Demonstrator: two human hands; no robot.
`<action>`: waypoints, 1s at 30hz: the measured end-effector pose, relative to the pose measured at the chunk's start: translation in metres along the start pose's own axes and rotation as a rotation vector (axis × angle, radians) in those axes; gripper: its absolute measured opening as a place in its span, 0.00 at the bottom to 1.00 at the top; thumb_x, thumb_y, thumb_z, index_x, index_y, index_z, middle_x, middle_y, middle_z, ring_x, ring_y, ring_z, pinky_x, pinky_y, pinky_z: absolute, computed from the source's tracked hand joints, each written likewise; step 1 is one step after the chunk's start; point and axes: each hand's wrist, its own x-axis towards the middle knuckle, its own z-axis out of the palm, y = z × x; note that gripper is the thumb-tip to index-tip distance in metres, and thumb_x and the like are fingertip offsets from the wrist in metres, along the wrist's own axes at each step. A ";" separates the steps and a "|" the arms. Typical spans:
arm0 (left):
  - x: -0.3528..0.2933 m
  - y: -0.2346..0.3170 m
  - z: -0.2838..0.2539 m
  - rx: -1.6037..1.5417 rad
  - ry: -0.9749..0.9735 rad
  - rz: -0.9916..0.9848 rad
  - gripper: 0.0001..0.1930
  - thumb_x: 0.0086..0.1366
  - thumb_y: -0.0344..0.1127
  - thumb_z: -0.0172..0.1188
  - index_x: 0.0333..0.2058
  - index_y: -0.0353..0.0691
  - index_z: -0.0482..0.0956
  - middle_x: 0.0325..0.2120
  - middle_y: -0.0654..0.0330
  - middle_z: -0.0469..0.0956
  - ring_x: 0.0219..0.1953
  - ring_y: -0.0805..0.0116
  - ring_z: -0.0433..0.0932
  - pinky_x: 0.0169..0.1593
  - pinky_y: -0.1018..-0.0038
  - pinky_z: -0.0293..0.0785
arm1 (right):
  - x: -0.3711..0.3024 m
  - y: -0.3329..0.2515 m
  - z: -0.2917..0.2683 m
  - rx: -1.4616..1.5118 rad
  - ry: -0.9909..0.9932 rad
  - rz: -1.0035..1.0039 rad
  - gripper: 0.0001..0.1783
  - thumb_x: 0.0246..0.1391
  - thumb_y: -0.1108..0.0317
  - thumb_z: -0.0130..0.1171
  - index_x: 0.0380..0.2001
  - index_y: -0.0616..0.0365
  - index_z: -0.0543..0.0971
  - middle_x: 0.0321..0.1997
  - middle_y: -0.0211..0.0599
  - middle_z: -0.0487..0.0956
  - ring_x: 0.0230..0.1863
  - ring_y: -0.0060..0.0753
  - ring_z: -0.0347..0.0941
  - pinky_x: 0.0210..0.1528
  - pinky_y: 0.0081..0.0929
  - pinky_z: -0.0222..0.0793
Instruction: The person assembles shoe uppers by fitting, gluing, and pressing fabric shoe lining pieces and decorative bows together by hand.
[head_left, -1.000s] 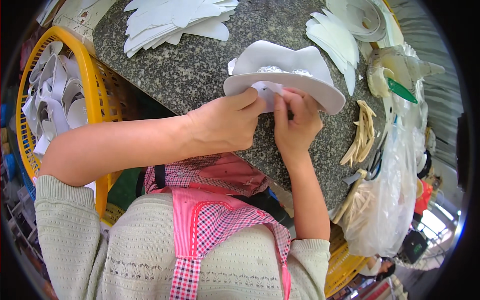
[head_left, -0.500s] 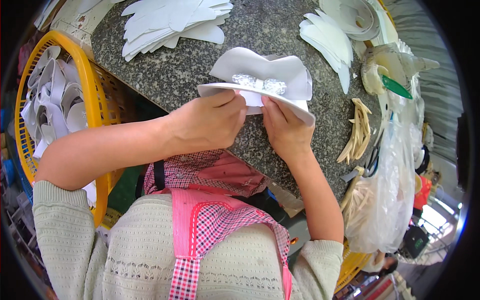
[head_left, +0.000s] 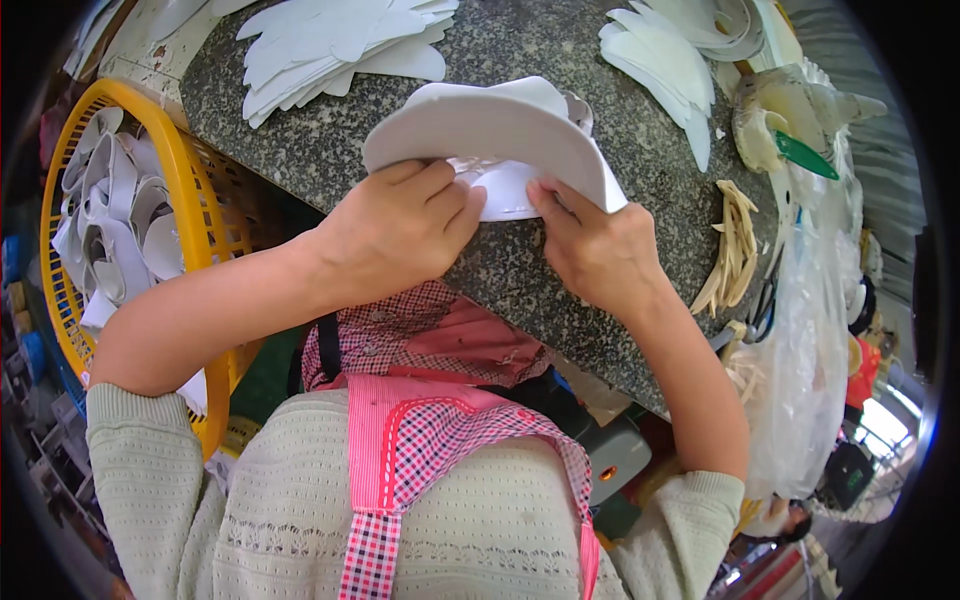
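Observation:
Both hands hold a curved white sheet piece (head_left: 490, 135) that looks like part of a shoe upper, raised over the speckled stone tabletop (head_left: 330, 165). My left hand (head_left: 400, 220) is closed on its left lower edge, the fingers curled beneath the bent front flap. At the right end, my right hand (head_left: 600, 245) pinches the edge, its thumb against the inner white layer. Behind the flap stand more white layers with a small loop at the right. The silvery bow seen on the piece earlier is mostly hidden under the flap.
Stacked white cut pieces (head_left: 350, 40) lie at the far left, others (head_left: 665, 80) at the far right. A yellow basket (head_left: 185, 200) of white parts stands left. Beige strips (head_left: 730, 250), a green-handled tool (head_left: 805, 155) and a clear plastic bag (head_left: 800, 350) are on the right.
The white piece has moved slightly left and tipped, so its front flap now faces me and covers most of the bow. My right hand has turned and its elbow has swung outward.

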 end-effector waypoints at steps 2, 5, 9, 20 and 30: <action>0.011 -0.013 -0.011 -0.118 -0.076 -0.019 0.15 0.43 0.27 0.55 0.34 0.37 0.77 0.28 0.57 0.75 0.34 0.63 0.73 0.40 0.70 0.70 | 0.002 0.007 -0.004 0.015 -0.041 -0.064 0.17 0.36 0.75 0.55 0.36 0.62 0.75 0.34 0.36 0.75 0.27 0.37 0.74 0.25 0.30 0.71; 0.038 -0.042 -0.047 -0.481 -0.160 -0.044 0.12 0.46 0.21 0.56 0.32 0.36 0.79 0.24 0.54 0.73 0.34 0.57 0.72 0.39 0.68 0.70 | 0.002 0.018 -0.019 0.081 0.122 -0.071 0.18 0.32 0.80 0.57 0.32 0.56 0.77 0.34 0.35 0.74 0.30 0.38 0.72 0.29 0.30 0.71; 0.058 -0.047 -0.083 -0.616 0.324 -0.166 0.10 0.53 0.28 0.56 0.35 0.34 0.77 0.29 0.56 0.75 0.36 0.66 0.74 0.41 0.72 0.69 | -0.011 0.019 -0.050 0.829 0.080 0.334 0.11 0.44 0.76 0.58 0.34 0.61 0.74 0.31 0.29 0.75 0.33 0.22 0.72 0.33 0.19 0.65; 0.090 0.029 -0.043 -1.713 0.027 -0.759 0.33 0.42 0.33 0.71 0.48 0.34 0.67 0.40 0.60 0.74 0.42 0.72 0.73 0.48 0.73 0.68 | -0.022 -0.009 -0.057 1.655 0.524 0.650 0.14 0.44 0.76 0.61 0.37 0.66 0.73 0.34 0.35 0.77 0.34 0.20 0.73 0.38 0.19 0.69; 0.095 0.012 -0.016 -2.043 -0.076 -0.391 0.28 0.46 0.30 0.67 0.48 0.32 0.70 0.42 0.59 0.75 0.42 0.73 0.74 0.47 0.74 0.70 | -0.050 -0.017 -0.054 1.501 0.802 0.464 0.21 0.39 0.77 0.65 0.41 0.68 0.74 0.32 0.38 0.79 0.31 0.23 0.75 0.36 0.21 0.70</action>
